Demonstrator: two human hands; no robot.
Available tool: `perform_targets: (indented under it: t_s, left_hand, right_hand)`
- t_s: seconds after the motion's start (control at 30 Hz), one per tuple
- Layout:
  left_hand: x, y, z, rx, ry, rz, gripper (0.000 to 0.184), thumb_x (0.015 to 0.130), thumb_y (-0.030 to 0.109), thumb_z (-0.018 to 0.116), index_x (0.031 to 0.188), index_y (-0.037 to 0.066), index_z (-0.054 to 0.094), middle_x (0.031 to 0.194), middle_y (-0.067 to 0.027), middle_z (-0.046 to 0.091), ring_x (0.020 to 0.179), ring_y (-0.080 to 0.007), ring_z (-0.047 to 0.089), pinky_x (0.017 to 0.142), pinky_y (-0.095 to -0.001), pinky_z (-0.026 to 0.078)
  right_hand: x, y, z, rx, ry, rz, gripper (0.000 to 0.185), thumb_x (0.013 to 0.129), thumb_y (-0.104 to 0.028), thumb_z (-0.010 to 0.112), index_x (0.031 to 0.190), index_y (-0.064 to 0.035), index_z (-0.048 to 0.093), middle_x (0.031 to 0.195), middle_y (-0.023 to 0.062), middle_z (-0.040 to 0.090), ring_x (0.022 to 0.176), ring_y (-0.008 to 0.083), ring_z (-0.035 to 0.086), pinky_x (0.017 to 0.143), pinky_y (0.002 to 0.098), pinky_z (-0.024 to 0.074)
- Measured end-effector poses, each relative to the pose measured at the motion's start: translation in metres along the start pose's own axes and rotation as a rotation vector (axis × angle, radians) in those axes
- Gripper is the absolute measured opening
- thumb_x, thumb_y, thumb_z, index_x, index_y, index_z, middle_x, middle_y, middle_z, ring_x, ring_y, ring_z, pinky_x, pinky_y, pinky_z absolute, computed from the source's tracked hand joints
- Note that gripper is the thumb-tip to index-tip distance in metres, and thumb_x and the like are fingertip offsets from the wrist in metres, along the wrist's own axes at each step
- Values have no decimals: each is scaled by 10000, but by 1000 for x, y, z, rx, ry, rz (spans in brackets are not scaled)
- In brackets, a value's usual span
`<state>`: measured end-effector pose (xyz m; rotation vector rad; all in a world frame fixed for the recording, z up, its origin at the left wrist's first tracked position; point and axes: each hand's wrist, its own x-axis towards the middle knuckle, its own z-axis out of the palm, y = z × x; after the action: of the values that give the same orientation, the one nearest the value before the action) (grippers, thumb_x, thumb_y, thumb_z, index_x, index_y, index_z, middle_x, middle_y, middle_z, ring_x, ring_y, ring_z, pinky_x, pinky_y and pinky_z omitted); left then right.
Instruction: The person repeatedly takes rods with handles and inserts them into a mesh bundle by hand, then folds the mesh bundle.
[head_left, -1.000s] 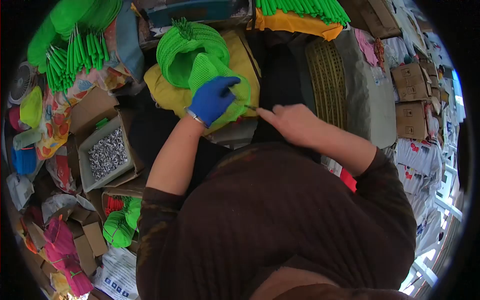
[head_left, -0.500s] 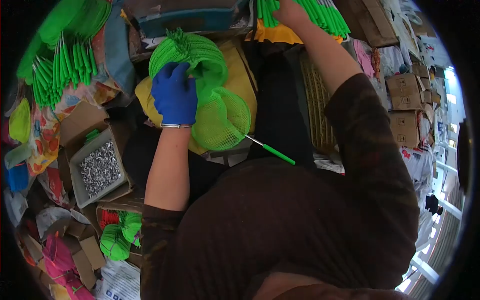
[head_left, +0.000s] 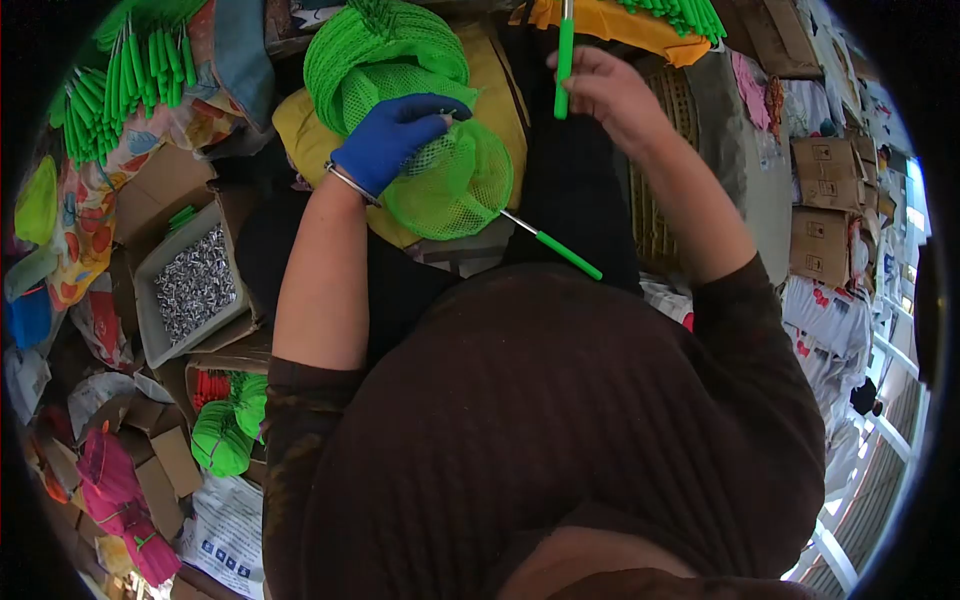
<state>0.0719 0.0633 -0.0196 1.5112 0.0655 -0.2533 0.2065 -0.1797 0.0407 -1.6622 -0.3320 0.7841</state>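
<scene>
My left hand (head_left: 395,145), in a blue glove, pinches the edge of a green mesh net in front of a coiled stack of green net hoops (head_left: 385,60). A finished-looking green net (head_left: 450,195), with a silver rod and green handle (head_left: 570,255), lies just below it, the handle pointing down and right. My bare right hand (head_left: 615,100) holds a loose green handle (head_left: 565,75) upright between thumb and fingers, its silver rod reaching past the top edge. The two hands are apart.
A pile of green handles (head_left: 685,15) lies on orange cloth (head_left: 640,35) at the top. At left, a grey bin (head_left: 195,290) holds small metal pieces, and more green handles (head_left: 130,75) hang together. Cardboard boxes (head_left: 825,240) are stacked at right.
My right hand has come back from the handle pile toward me, now with one green handle. My left hand has shifted right and pinches net edge. The view has tilted slightly.
</scene>
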Motion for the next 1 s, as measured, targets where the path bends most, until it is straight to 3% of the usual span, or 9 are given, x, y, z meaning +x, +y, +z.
perform_targets:
  t_s: [0.13, 0.2, 0.27, 0.33, 0.43, 0.77, 0.87, 0.93, 1.0]
  left_hand:
    - [-7, 0, 7, -136, -14, 22, 285, 857, 184, 578, 1090, 29, 634, 1009, -59, 642, 944, -115, 565, 852, -244, 436]
    - [-10, 2, 12, -238, -26, 4, 289, 859, 185, 577, 1093, 24, 631, 1014, -60, 640, 941, -117, 567, 859, -243, 433]
    - [-13, 3, 16, -340, -37, -15, 293, 861, 186, 577, 1097, 20, 627, 1019, -61, 637, 938, -118, 568, 867, -242, 431]
    - [-15, 0, 17, -416, -54, -62, 290, 857, 171, 585, 1096, 13, 625, 1013, -58, 636, 934, -124, 573, 855, -243, 441]
    - [-12, -6, 18, -340, -6, -72, 278, 846, 151, 599, 1082, 8, 630, 995, -52, 636, 921, -122, 576, 840, -240, 446]
    - [-5, -16, 19, -332, 4, -51, 257, 822, 148, 626, 1036, 8, 649, 958, -47, 640, 894, -120, 579, 830, -240, 444]
    - [-2, -21, 21, -214, 6, -75, 218, 846, 128, 594, 1025, 15, 645, 954, -38, 635, 886, -117, 570, 824, -237, 438]
    - [-2, -22, 23, -209, -61, -63, 224, 843, 121, 583, 1032, 15, 641, 948, -35, 637, 890, -120, 569, 820, -240, 440]
    - [-2, -25, 34, -36, -73, -19, 234, 843, 121, 576, 1046, 19, 636, 963, -46, 636, 900, -132, 570, 825, -247, 442]
  right_hand:
    - [-59, 16, 22, -357, -207, 76, 166, 870, -196, 560, 914, -37, 576, 719, -26, 495, 671, 59, 474, 615, 211, 404]
    - [-77, 21, 32, -242, -223, 40, 188, 885, -212, 545, 918, -29, 573, 706, -27, 497, 670, 68, 477, 606, 225, 401]
    - [-92, 18, 38, -138, -183, 100, 182, 890, -203, 538, 927, -28, 570, 697, -20, 496, 667, 77, 480, 613, 243, 413]
    - [-99, 20, 38, -383, -129, -17, 214, 913, -183, 515, 1034, -15, 571, 715, -32, 497, 651, 40, 452, 603, 198, 396]
    - [-103, 29, 40, -416, -88, -32, 212, 891, -185, 532, 1011, -18, 585, 686, 15, 508, 638, 91, 492, 622, 253, 438]
    - [-102, 27, 47, -421, -79, -53, 232, 882, -149, 544, 1065, -12, 584, 711, 34, 536, 645, 101, 513, 607, 268, 447]
    - [-100, 11, 48, -553, -35, -44, 247, 861, -154, 563, 1076, -35, 590, 754, 83, 589, 671, 176, 579, 626, 309, 474]
    - [-99, -7, 48, -1071, 21, -499, 245, 828, -162, 580, 1053, -70, 607, 814, 120, 622, 748, 284, 616, 654, 362, 494]
    - [-100, -37, 56, -1231, -44, -429, 230, 780, -130, 584, 996, -58, 616, 837, 140, 625, 794, 341, 609, 654, 396, 502]
